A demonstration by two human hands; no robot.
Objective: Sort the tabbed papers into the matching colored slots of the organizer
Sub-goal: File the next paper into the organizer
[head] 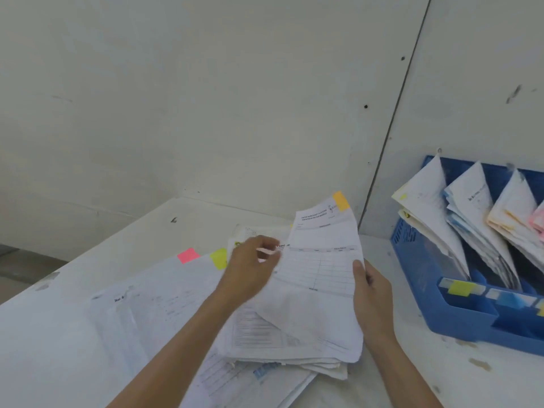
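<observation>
Sheet [321,260] with orange tab [341,200] at its top right corner is held up, tilted, over the stack [294,343] on the bench [147,231]. Its right edge is gripped by the right hand [372,295], thumb on the printed face, other fingers hidden behind. Its left edge is pinched by the left hand [253,266], fingers curled. That hand is motion-blurred, so exact contact is not resolved.

The stack is loose and fanned. More papers are spread flat to its left, with a pink tab [188,255] and a yellow tab [219,258] seen at their far edge.

The blue organizer [465,319] is set on the bench at the right, near the right hand but apart from it. Its slots are filled with leaning papers: yellow-tabbed leftmost, then blue, then orange, with pink cut off by the frame edge. A yellow label [459,288] is seen on the front of the leftmost slot.
</observation>
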